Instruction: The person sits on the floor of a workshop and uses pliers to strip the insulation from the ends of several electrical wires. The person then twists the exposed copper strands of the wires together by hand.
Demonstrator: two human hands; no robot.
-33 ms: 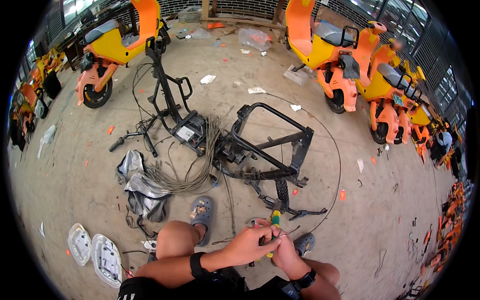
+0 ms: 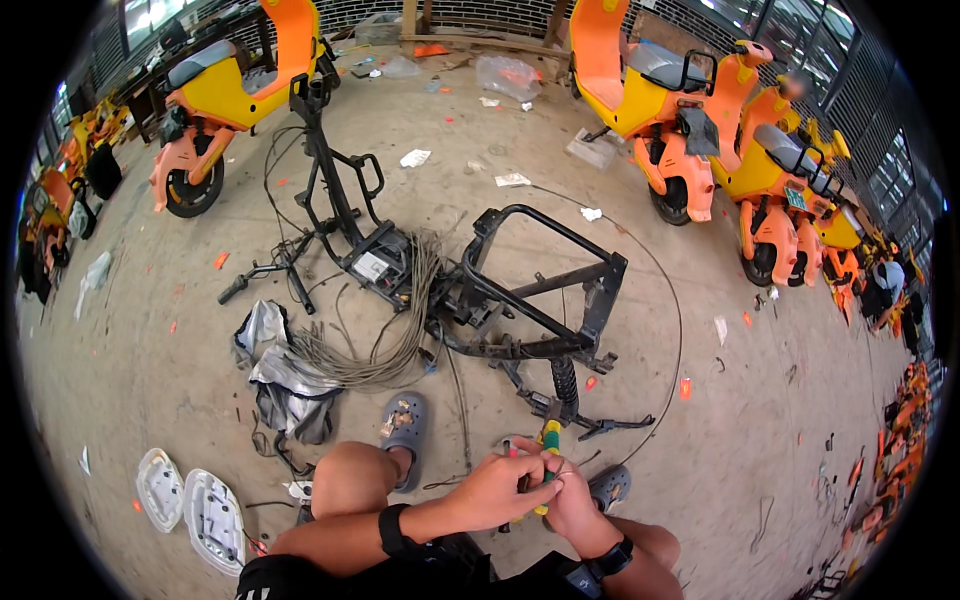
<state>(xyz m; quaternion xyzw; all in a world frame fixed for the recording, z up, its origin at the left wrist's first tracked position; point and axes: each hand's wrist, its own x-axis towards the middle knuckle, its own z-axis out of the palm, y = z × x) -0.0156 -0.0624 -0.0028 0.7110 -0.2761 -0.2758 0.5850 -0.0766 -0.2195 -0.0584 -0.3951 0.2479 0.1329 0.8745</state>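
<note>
My left hand (image 2: 510, 487) is closed, its fingers pinched together against my right hand. A slim red-and-black piece (image 2: 508, 449) pokes out beside its fingers; its kind is mostly hidden. My right hand (image 2: 572, 500) is wrapped round a yellow-and-green tool handle (image 2: 551, 438), whose working end I cannot make out. Both hands meet low, between my knees. Just beyond them, a black scooter frame (image 2: 530, 300) lies on the concrete floor, with a coil spring shock absorber (image 2: 564, 385) at its near end.
A bundle of grey cables (image 2: 390, 350) drapes over the frame and a silver-grey cloth (image 2: 285, 380). Two white trays (image 2: 213, 515) with small parts lie at left. Orange-yellow scooters (image 2: 690, 120) stand behind. Another person (image 2: 885, 285) crouches at far right. Litter dots the floor.
</note>
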